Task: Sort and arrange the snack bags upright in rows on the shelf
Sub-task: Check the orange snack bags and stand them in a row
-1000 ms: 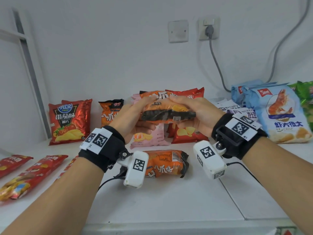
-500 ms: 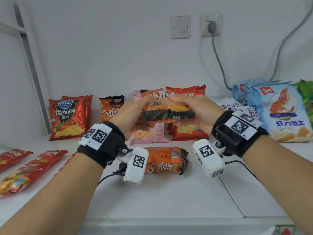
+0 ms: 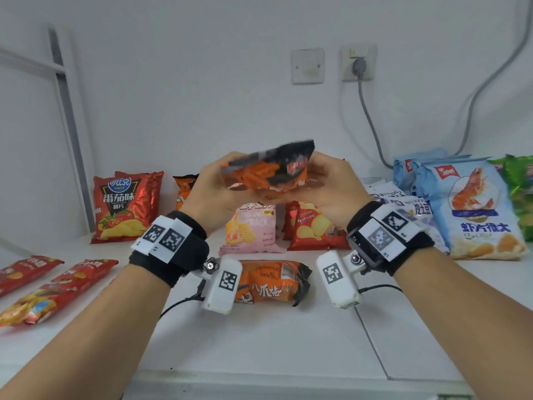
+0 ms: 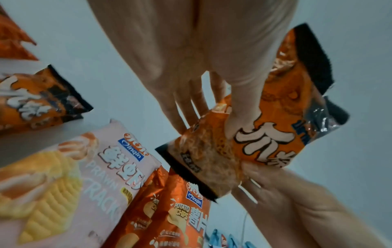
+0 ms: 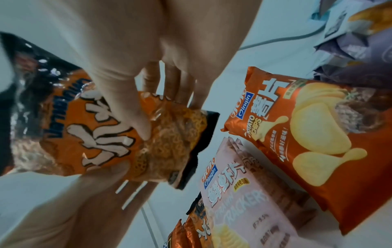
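Note:
An orange-and-black snack bag is held in the air over the white shelf, tilted and blurred. My left hand grips its left end and my right hand grips its right end. In the left wrist view the thumb presses the bag from the front with the fingers behind it. The right wrist view shows the same hold on the bag. A second bag of this kind lies flat on the shelf below my wrists. A third stands at the back wall.
Upright at the back stand a red tomato chip bag, a pink prawn cracker bag, red-orange potato chip bags, blue prawn bags and a green bag. Red bags lie flat at the left. A cable hangs from the wall socket.
Both hands have lifted the orange bag higher and tipped it from lying level and edge-on to tilted, with its black top edge up.

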`<state>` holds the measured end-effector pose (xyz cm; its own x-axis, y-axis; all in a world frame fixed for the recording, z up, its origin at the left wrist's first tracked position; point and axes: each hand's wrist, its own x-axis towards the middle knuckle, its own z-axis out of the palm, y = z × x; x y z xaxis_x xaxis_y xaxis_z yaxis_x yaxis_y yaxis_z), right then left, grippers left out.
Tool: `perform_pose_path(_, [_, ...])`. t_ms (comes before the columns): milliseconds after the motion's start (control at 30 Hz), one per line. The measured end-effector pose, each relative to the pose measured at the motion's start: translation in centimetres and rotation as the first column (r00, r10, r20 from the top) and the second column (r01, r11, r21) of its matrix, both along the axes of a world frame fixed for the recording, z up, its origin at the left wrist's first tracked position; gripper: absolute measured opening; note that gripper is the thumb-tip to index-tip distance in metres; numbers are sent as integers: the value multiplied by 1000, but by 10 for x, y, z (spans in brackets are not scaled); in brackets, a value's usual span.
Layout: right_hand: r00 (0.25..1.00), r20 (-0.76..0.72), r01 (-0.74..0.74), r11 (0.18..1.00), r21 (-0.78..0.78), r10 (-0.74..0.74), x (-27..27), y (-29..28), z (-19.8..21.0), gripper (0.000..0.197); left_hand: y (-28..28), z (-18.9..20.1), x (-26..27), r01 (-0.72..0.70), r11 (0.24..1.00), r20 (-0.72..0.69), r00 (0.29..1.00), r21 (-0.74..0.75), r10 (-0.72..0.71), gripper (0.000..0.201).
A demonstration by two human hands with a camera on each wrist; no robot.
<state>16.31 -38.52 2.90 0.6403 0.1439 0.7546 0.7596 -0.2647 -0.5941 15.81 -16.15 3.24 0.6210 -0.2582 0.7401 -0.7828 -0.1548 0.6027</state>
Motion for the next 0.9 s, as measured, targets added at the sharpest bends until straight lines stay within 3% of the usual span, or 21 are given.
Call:
perform_pose_path(167, [998, 68, -5, 1000, -6, 5, 6, -1, -2, 43, -2, 9, -13, -204, 959, 256, 955, 195, 151, 44])
perform_pose_path(433, [990, 105, -97, 993, 68, 90, -2, 7, 2, 41, 2, 16, -35, -274, 946, 392, 900, 171, 190, 41])
perform_pose_path(567, [985, 126, -126, 988, 88, 114, -11, 19, 2, 39, 13, 22, -43, -225, 964, 284, 942, 141, 179, 37])
perform_pose_path(667, [995, 85, -48, 998, 27, 45, -13, 28, 7, 33, 30, 29, -41, -290, 947, 197, 945, 140, 261, 37])
perform_pose_path(767, [994, -51, 92, 994, -51, -95, -7, 33, 21, 44, 54, 38, -27, -422, 896, 86, 906, 140, 414, 38])
perform_pose_path(900, [906, -230, 281, 910, -304, -356, 11, 41, 42, 69, 87, 48, 3, -503, 854, -100, 850, 131, 516, 39])
